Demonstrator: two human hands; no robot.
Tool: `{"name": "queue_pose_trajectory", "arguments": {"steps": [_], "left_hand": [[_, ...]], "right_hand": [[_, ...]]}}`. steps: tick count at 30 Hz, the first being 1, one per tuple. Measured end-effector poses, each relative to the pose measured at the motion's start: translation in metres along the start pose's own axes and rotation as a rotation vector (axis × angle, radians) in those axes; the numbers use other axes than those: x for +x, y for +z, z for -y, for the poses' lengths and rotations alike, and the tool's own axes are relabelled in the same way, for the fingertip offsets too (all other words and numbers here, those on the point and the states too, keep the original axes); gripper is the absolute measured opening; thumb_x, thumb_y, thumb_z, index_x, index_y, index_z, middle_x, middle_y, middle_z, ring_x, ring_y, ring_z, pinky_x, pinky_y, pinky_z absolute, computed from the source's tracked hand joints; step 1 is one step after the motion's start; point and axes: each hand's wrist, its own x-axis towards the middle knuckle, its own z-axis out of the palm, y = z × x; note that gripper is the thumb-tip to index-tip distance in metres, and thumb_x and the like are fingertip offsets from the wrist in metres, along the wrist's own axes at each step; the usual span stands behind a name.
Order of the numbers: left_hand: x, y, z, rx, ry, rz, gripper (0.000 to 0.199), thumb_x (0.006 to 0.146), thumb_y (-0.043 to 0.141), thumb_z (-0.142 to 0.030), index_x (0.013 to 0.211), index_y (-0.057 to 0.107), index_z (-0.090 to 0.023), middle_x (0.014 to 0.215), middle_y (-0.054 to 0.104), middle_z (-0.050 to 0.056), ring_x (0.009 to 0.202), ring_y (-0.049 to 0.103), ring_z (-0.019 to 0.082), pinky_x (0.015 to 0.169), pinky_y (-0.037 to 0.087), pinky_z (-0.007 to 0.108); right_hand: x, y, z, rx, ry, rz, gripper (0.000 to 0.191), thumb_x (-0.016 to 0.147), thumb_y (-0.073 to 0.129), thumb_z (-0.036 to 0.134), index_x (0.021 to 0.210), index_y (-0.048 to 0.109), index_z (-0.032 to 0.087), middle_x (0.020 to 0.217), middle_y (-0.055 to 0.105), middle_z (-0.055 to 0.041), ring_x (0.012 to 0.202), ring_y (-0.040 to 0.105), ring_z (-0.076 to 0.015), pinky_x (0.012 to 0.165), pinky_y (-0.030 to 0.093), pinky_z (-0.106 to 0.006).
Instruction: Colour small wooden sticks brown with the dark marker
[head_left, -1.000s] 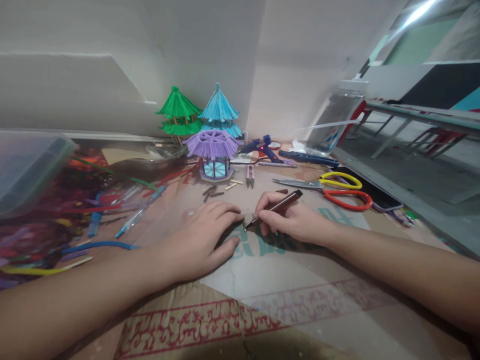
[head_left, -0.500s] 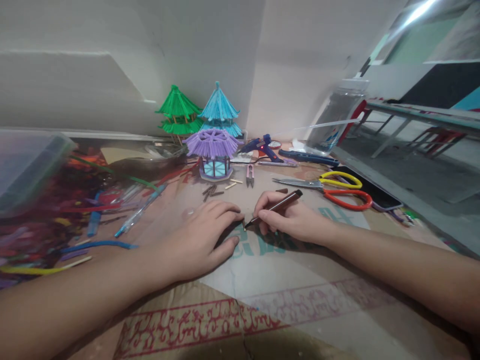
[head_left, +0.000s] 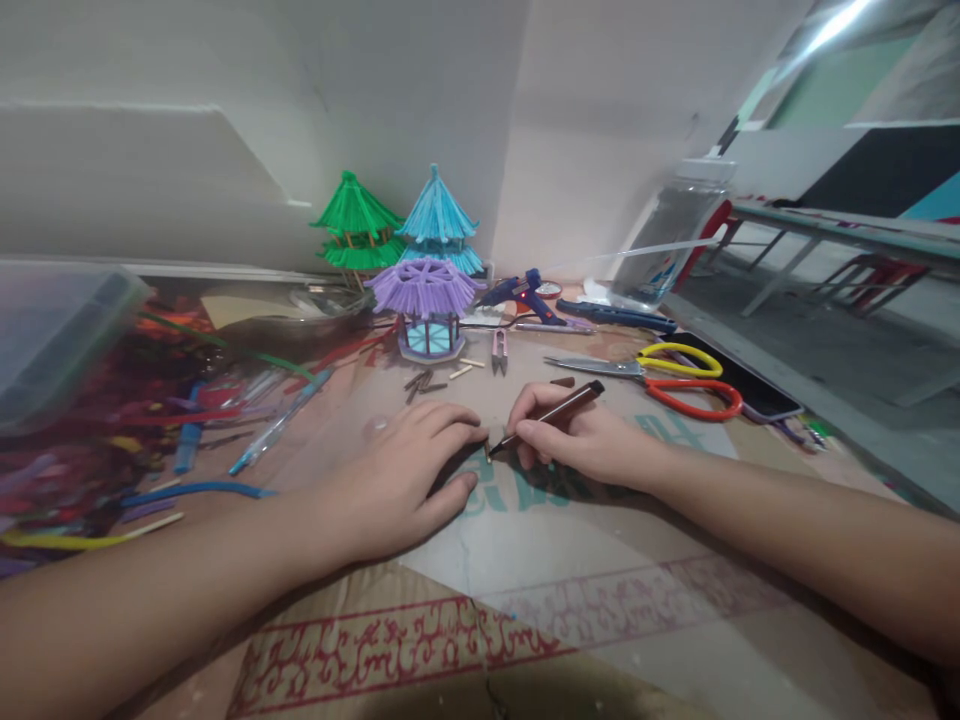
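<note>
My right hand point(head_left: 559, 435) is closed around a dark marker point(head_left: 559, 408), its tip touching a tiny stick point(head_left: 489, 452) on the board. Beside the stick lies my left hand point(head_left: 420, 470), palm down, with a fingertip at the stick's upper end and the thumb apart from the fingers. Behind the hands are short brown sticks point(head_left: 424, 383) and pale sticks point(head_left: 462, 372). A small pavilion with a purple roof point(head_left: 426, 288) stands beyond them, in front of a blue-roofed one point(head_left: 436, 215) and a green-roofed one point(head_left: 355, 215).
Yellow-and-red-handled scissors point(head_left: 694, 398) and a phone point(head_left: 750, 385) lie at the right. A glue gun point(head_left: 531, 298), small snips point(head_left: 499, 352) and a clear jar point(head_left: 667, 235) are farther back. Colourful scraps and a plastic box point(head_left: 67, 340) fill the left side.
</note>
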Motion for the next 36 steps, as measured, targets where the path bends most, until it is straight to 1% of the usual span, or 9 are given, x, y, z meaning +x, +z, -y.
{"name": "queue_pose_trajectory", "arguments": {"steps": [3,8,11,18,23,29,33,36], "left_hand": [[-0.0003,0.0003,-0.0002,-0.001,-0.003,-0.008,0.032,0.095,0.052,-0.028,0.125,0.06,-0.02,0.129,0.061,0.012,0.125,0.055,0.03,0.109,0.045,0.052],[-0.0004,0.0005,0.0004,-0.003,-0.001,-0.008,0.033,0.095,0.053,-0.029,0.125,0.061,-0.018,0.13,0.061,0.013,0.125,0.054,0.03,0.109,0.045,0.053],[-0.0005,0.0004,0.0007,-0.001,0.001,-0.002,0.033,0.096,0.052,-0.029,0.125,0.061,-0.018,0.13,0.06,0.013,0.125,0.054,0.03,0.11,0.044,0.052],[-0.0005,0.0007,0.0002,-0.018,-0.008,-0.021,0.033,0.094,0.054,-0.029,0.125,0.062,-0.02,0.13,0.061,0.012,0.124,0.055,0.031,0.109,0.045,0.052],[-0.0003,0.0008,0.0004,-0.016,-0.002,-0.01,0.033,0.095,0.053,-0.03,0.125,0.061,-0.019,0.129,0.061,0.012,0.124,0.055,0.03,0.109,0.045,0.052],[-0.0005,0.0007,0.0008,-0.003,-0.006,0.003,0.034,0.096,0.052,-0.029,0.126,0.06,-0.017,0.131,0.06,0.013,0.125,0.054,0.03,0.109,0.044,0.052],[-0.0011,0.0006,0.0011,-0.012,-0.008,0.0,0.034,0.096,0.053,-0.03,0.127,0.06,-0.018,0.131,0.059,0.013,0.125,0.054,0.031,0.109,0.045,0.052],[-0.0013,0.0006,0.0015,-0.004,-0.008,0.007,0.034,0.096,0.052,-0.03,0.127,0.06,-0.018,0.132,0.059,0.013,0.126,0.053,0.031,0.109,0.044,0.053]], "right_hand": [[0.0,0.0002,-0.0002,0.007,0.021,0.012,0.014,0.094,0.059,0.03,0.086,0.054,0.018,0.065,0.064,0.0011,0.059,0.057,-0.0106,0.054,0.043,-0.023],[0.0004,0.0006,-0.001,0.007,0.005,0.005,0.013,0.094,0.058,0.029,0.087,0.055,0.018,0.065,0.064,0.0009,0.058,0.055,-0.01,0.054,0.043,-0.023],[0.0003,0.0005,-0.001,0.012,0.019,0.017,0.014,0.094,0.059,0.028,0.086,0.054,0.018,0.065,0.064,0.0012,0.059,0.056,-0.0104,0.055,0.044,-0.023],[0.0006,0.0004,-0.001,-0.003,-0.004,-0.005,0.016,0.094,0.06,0.032,0.089,0.056,0.018,0.067,0.065,0.0011,0.059,0.056,-0.0103,0.054,0.043,-0.023],[0.0005,-0.0004,-0.0005,-0.003,0.01,0.023,0.015,0.094,0.06,0.031,0.087,0.055,0.018,0.065,0.064,0.001,0.06,0.058,-0.0107,0.056,0.045,-0.023],[0.0,0.0002,-0.0006,-0.008,0.004,0.003,0.014,0.095,0.059,0.03,0.088,0.055,0.018,0.066,0.064,0.0012,0.058,0.055,-0.0103,0.054,0.043,-0.023],[0.0001,0.0008,-0.0002,0.005,0.011,0.012,0.015,0.094,0.06,0.031,0.086,0.055,0.018,0.066,0.064,0.0007,0.06,0.057,-0.0113,0.057,0.045,-0.024],[0.0004,0.0008,0.0001,-0.004,0.0,-0.008,0.014,0.094,0.059,0.03,0.088,0.055,0.019,0.067,0.064,0.0009,0.059,0.055,-0.0108,0.055,0.043,-0.024]]}}
